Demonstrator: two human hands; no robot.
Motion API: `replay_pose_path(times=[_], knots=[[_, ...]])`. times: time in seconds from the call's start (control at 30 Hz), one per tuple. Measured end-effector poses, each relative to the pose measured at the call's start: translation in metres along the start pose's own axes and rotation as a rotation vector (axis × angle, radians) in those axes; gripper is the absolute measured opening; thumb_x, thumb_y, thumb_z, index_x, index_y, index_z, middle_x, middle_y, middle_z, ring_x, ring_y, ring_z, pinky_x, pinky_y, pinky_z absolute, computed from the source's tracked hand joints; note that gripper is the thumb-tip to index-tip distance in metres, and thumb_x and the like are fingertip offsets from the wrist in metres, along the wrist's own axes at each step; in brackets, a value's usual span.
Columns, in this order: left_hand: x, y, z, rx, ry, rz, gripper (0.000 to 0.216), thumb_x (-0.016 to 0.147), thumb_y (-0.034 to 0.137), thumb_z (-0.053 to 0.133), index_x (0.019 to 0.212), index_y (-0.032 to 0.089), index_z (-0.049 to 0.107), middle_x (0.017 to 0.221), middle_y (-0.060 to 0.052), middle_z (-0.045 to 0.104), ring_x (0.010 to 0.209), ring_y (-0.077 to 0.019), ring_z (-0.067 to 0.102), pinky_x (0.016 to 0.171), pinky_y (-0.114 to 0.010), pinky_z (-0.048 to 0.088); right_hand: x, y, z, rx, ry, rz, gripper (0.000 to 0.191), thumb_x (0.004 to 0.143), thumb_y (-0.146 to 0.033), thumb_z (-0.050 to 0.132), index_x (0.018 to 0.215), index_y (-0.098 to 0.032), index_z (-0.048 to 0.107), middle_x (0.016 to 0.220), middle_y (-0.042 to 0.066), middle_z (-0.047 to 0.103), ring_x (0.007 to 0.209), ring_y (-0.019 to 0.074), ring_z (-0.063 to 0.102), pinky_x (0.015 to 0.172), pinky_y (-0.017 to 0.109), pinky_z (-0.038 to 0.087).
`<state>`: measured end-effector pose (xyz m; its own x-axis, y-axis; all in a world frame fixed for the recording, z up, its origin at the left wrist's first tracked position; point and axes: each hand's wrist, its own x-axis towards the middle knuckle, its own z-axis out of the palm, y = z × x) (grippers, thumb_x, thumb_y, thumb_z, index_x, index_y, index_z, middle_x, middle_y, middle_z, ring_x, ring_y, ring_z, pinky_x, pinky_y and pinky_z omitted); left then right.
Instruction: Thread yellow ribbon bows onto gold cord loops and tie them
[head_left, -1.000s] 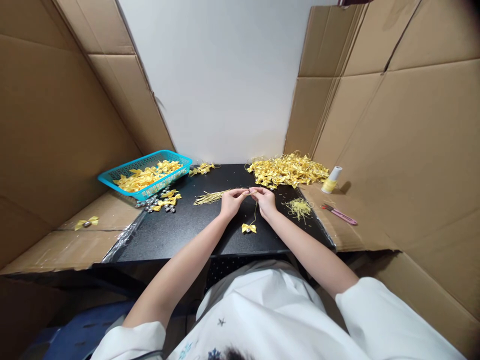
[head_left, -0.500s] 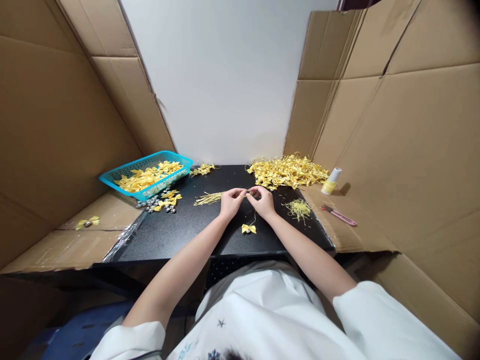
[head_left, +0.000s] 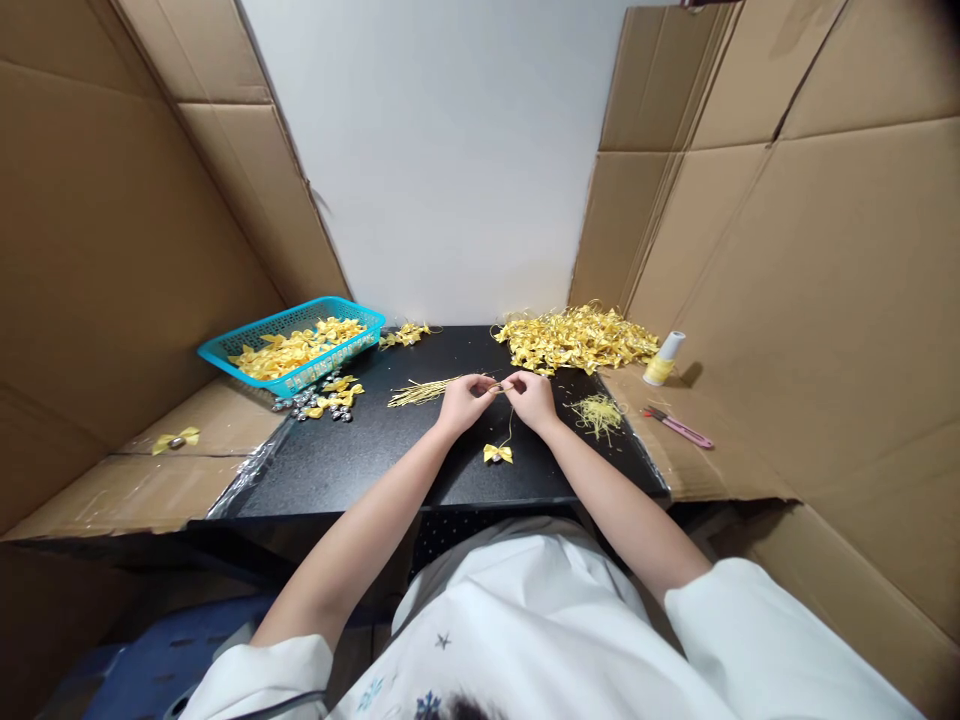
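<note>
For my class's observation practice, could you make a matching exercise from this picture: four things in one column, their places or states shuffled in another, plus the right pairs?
Column 1
1. Turquoise perforated plastic basket
2. Slim pink-handled tool
3. White spool wound with yellow thread
4. Thin yellow cord at the right hand

Column 2
A. Stands on end
B. Runs down to a yellow ribbon bow
C. Holds many yellow bows
D. Lies flat on brown cardboard

Pairs: 1-C, 2-D, 3-A, 4-B
</note>
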<state>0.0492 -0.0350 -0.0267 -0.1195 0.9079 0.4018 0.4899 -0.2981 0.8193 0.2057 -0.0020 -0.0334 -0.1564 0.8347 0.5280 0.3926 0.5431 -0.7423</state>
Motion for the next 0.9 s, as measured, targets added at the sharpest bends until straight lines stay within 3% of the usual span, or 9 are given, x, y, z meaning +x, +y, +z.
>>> replay_pose_path(times=[0.17, 0.27, 0.33, 0.67, 0.8, 0.9], knots=[[-0.004, 0.008, -0.031, 0.073, -0.303, -0.071, 0.020, 0.046, 0.036, 0.084, 0.053, 0.020, 0.072, 0.048, 0.000, 0.065, 0.045, -0.0149, 0.058, 0.044, -0.023, 0.037, 0.001, 0.009, -0.004, 0.012, -0.019, 0.073, 0.017, 0.074, -0.029, 0.060, 0.066, -0.018, 0.069, 0.059, 0.002, 0.065, 0.055, 0.0155, 0.056, 0.057, 0.027, 0.043], [-0.015, 0.019, -0.038, 0.132, -0.542, -0.075, 0.021, 0.046, 0.039, 0.083, 0.052, 0.022, 0.073, 0.049, 0.001, 0.066, 0.044, -0.0140, 0.058, 0.042, -0.022, 0.034, 0.001, 0.010, -0.004, 0.033, -0.024, 0.091, 0.017, 0.074, -0.030, 0.060, 0.067, -0.018, 0.069, 0.059, 0.002, 0.065, 0.055, 0.0149, 0.056, 0.057, 0.026, 0.043], [-0.023, 0.028, -0.035, 0.185, -0.629, -0.065, 0.018, 0.050, 0.037, 0.082, 0.050, 0.022, 0.073, 0.049, 0.000, 0.066, 0.044, -0.0136, 0.056, 0.042, -0.022, 0.033, 0.000, 0.009, -0.004, 0.047, -0.032, 0.095, 0.017, 0.073, -0.030, 0.060, 0.066, -0.018, 0.069, 0.059, 0.001, 0.064, 0.055, 0.0143, 0.056, 0.057, 0.026, 0.042], [-0.032, 0.037, -0.024, 0.182, -0.661, -0.146, 0.011, 0.049, 0.025, 0.080, 0.045, 0.021, 0.070, 0.041, 0.001, 0.060, 0.040, -0.0100, 0.046, 0.042, -0.022, 0.027, 0.001, 0.005, -0.003, 0.118, -0.056, 0.151, 0.010, 0.068, -0.024, 0.065, 0.062, -0.018, 0.069, 0.057, 0.001, 0.065, 0.055, 0.0147, 0.057, 0.061, 0.027, 0.045], [-0.032, 0.033, -0.025, 0.072, -0.685, -0.249, 0.017, 0.052, 0.031, 0.081, 0.051, 0.018, 0.071, 0.046, -0.002, 0.064, 0.040, -0.0111, 0.052, 0.041, -0.020, 0.034, -0.008, 0.003, -0.012, 0.217, -0.120, 0.178, 0.013, 0.070, -0.027, 0.064, 0.064, -0.017, 0.070, 0.061, 0.002, 0.068, 0.059, 0.0154, 0.062, 0.062, 0.027, 0.048], [-0.035, 0.026, -0.020, -0.077, -0.608, -0.330, 0.026, 0.054, 0.036, 0.082, 0.057, 0.015, 0.068, 0.055, -0.006, 0.069, 0.046, -0.0134, 0.059, 0.044, -0.021, 0.043, -0.027, 0.000, -0.027, 0.285, -0.191, 0.167, 0.011, 0.067, -0.027, 0.068, 0.063, -0.017, 0.071, 0.079, 0.005, 0.074, 0.076, 0.0181, 0.068, 0.074, 0.030, 0.051]])
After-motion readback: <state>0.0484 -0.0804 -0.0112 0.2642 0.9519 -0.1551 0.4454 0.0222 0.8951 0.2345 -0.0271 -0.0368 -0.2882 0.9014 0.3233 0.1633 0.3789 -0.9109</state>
